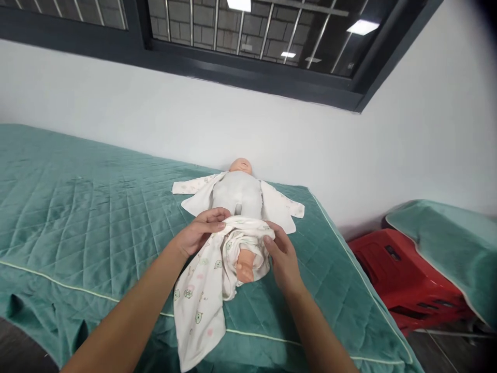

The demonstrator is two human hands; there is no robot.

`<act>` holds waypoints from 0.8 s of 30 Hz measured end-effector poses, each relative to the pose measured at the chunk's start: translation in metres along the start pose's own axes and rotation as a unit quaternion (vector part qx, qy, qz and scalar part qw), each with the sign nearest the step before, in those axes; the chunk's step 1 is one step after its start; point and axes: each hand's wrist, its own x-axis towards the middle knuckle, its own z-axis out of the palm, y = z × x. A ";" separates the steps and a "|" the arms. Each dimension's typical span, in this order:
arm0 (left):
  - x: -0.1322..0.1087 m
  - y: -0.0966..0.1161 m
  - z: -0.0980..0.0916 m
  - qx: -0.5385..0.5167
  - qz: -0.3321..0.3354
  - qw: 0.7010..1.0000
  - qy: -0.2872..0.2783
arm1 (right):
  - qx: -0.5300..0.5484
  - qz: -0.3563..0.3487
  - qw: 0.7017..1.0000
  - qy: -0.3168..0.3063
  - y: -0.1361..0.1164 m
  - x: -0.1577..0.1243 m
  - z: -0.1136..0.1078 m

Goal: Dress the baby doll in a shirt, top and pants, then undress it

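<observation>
Left hand (200, 230): thumb and fingers closed, pinching the left side of the gathered waistband of the white soft-fabric baby pants with small animal prints and pink spots (200, 305). Right hand (283, 256): thumb and fingertips closed on the right side of the same waistband. Pants lie between the hands, over the lower part of the pale-bodied baby doll with an orange-pink plastic head (237, 190). One bare orange-pink plastic foot (245, 270) sticks out of the bunched fabric, pointing near. The left pant leg lies flat, trailing toward the near edge.

Doll on its back, head far, by the wall. White long-sleeved baby top with faint prints (277, 204) open at the front, sleeves spread left and right, torso exposed.

All on the green quilted velvety bed cover (85, 191), pale yellow-green piping (264, 337) along its near and right edges.

Right of bed: red plastic box-like object with slots (399, 274), green cloth (446, 248) draped over part of it, dark floor (446, 357) below.

Far side: plain white wall (155, 114), dark grey window frame (252, 76) above, upright metal bars (216, 23) behind the glass, grey blocks beyond.
</observation>
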 end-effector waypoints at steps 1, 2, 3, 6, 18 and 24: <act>0.001 -0.003 0.000 -0.021 0.006 1.000 0.004 | -0.035 -0.008 0.999 -0.031 -0.011 0.008 0.001; 0.001 -0.005 0.000 -0.037 0.011 0.999 0.006 | -0.077 -0.011 0.994 -0.070 -0.022 0.017 0.004; 0.001 -0.007 -0.001 -0.048 0.014 0.999 0.008 | -0.121 -0.008 0.986 -0.118 -0.034 0.027 0.007; -0.001 -0.010 -0.003 -0.052 0.017 0.998 0.007 | -0.226 0.003 0.927 -0.299 -0.060 0.059 0.021; -0.003 -0.015 -0.020 0.044 -0.063 0.997 -0.016 | 0.172 0.152 0.958 -0.172 0.006 0.084 0.025; 0.000 -0.023 -0.020 0.057 -0.017 0.992 0.109 | 0.223 0.150 0.938 -0.219 0.002 0.080 0.033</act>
